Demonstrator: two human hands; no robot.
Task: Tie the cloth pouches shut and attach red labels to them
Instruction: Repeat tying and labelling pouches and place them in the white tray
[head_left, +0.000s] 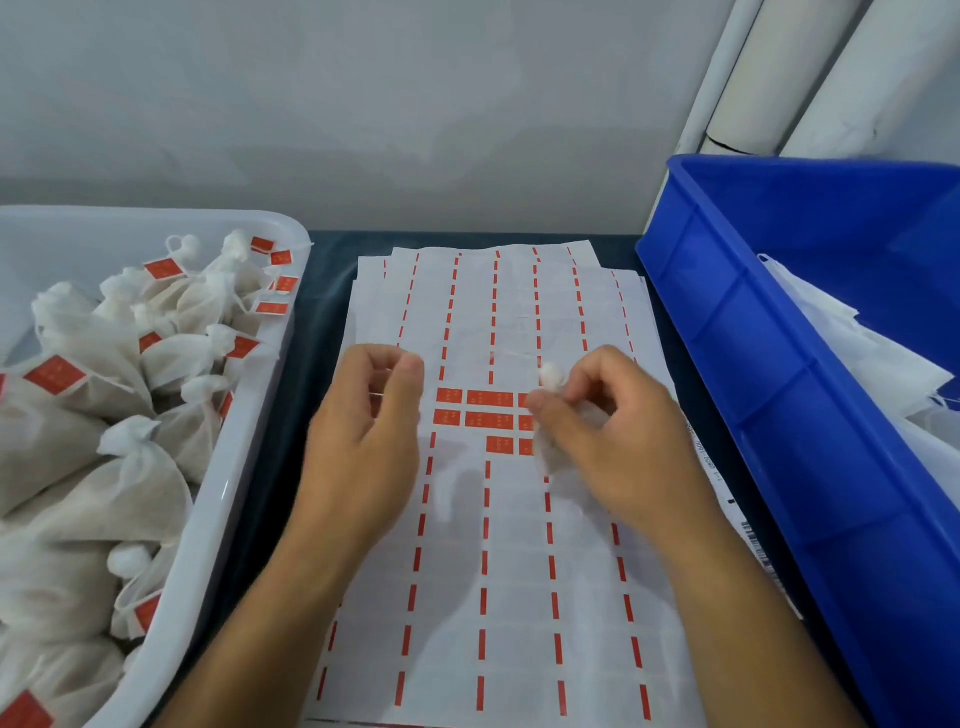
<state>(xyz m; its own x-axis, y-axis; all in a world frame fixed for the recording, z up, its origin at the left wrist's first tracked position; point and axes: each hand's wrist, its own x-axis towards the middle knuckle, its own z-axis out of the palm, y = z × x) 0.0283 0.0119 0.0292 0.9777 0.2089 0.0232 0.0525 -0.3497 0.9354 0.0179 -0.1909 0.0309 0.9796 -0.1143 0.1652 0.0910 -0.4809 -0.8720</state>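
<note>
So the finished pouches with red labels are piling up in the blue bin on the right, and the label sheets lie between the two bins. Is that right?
Not quite. The head view shows the finished pouches with red labels in the white tub on the left. The blue bin on the right holds only white cloth without labels. The label sheets do lie between the two.

We are seeing red labels (490, 399) showing between our hands on white sheets (519, 571) striped with red dashes; a blue bin (779, 364) is sitting right of them.

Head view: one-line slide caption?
Both hands draw a pouch string tight above the red label sheet.
</note>
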